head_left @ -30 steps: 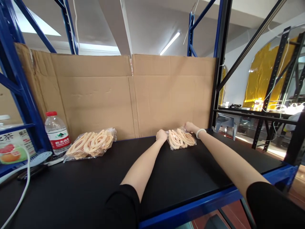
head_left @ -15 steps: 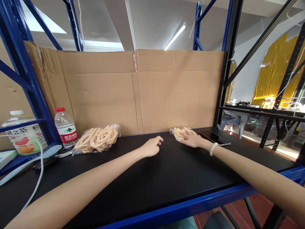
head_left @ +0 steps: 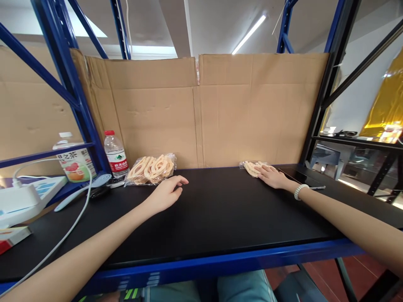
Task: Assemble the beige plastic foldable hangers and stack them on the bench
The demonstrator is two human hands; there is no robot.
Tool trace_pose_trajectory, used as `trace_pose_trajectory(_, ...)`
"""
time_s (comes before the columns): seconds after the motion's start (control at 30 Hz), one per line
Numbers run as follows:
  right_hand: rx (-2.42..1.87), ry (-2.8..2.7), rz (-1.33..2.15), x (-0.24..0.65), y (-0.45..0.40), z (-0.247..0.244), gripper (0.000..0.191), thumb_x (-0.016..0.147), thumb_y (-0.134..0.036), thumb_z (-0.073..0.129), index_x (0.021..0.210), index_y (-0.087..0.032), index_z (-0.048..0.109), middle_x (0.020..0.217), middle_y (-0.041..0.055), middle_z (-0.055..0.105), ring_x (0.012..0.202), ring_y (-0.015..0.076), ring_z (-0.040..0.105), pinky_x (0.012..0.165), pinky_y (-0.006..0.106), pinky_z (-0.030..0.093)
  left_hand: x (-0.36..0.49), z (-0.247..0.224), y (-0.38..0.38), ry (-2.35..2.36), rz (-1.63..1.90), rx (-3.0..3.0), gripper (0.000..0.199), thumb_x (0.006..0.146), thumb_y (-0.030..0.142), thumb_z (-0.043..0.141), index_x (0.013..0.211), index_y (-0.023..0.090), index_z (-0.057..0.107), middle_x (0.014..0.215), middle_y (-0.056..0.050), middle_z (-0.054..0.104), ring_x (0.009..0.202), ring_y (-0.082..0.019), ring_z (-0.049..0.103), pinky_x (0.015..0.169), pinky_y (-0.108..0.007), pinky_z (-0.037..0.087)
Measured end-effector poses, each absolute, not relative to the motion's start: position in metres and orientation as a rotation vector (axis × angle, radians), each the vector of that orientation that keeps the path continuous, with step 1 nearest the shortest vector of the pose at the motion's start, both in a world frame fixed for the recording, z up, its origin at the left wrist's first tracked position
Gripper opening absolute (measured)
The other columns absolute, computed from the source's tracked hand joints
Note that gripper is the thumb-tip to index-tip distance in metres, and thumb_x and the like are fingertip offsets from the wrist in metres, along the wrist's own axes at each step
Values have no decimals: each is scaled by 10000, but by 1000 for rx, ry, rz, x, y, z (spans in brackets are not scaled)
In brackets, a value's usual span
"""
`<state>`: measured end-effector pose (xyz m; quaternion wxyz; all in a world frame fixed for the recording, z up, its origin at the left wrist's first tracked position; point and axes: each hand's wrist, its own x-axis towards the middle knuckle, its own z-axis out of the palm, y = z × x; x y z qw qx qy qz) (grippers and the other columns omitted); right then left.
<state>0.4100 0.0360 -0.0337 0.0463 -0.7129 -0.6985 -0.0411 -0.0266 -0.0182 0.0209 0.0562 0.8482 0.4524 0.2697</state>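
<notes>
A large clear plastic bag of pale, coiled noodle-like strips (head_left: 151, 168) lies at the back left of the black tabletop (head_left: 214, 209). Just in front of its right end is my left hand (head_left: 166, 193), fingers loosely bent and apart, with nothing in it. A smaller clear bag of the same pale strips (head_left: 251, 168) rests at the back right. My right hand (head_left: 273, 177) lies flat over that bag's right part and hides some of it; a pale beaded bracelet (head_left: 300, 191) circles the wrist.
A dark phone (head_left: 294, 174) lies partly behind my right wrist. On the left are a red-capped water bottle (head_left: 116, 154), a tea bottle (head_left: 75, 163), a pale-blue handled item (head_left: 83, 192) and a power strip (head_left: 47, 195) with a white cable. Cardboard (head_left: 151, 113) stands behind.
My left hand has moved left, close to the larger bag. My right hand stays on the smaller bag. The view has turned left, showing more of the power strip and cable.
</notes>
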Motion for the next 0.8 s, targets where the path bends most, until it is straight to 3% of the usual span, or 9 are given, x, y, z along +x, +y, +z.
trace_pose_trajectory(0.67, -2184, -2026, -83, 453, 43, -47, 574, 960, -502, 164, 1507, -342, 224, 1589, 23, 190, 1453, 311, 143, 1095, 634, 213, -24, -7, -20, 1361, 535, 2785, 277, 844, 226, 396, 1056, 202, 572, 1092, -69, 632, 1051, -241, 583, 933, -399, 465)
trace_pose_trajectory(0.8, -2017, -2037, -134, 471, 36, -43, 800, 897, -598, 323, 1539, -183, 84, 1591, 117, 144, 1460, 299, 116, 1134, 519, 235, -26, -7, -20, 1360, 531, 2780, 285, 843, 250, 389, 1057, 207, 573, 1097, -72, 635, 1058, -252, 585, 930, -401, 468)
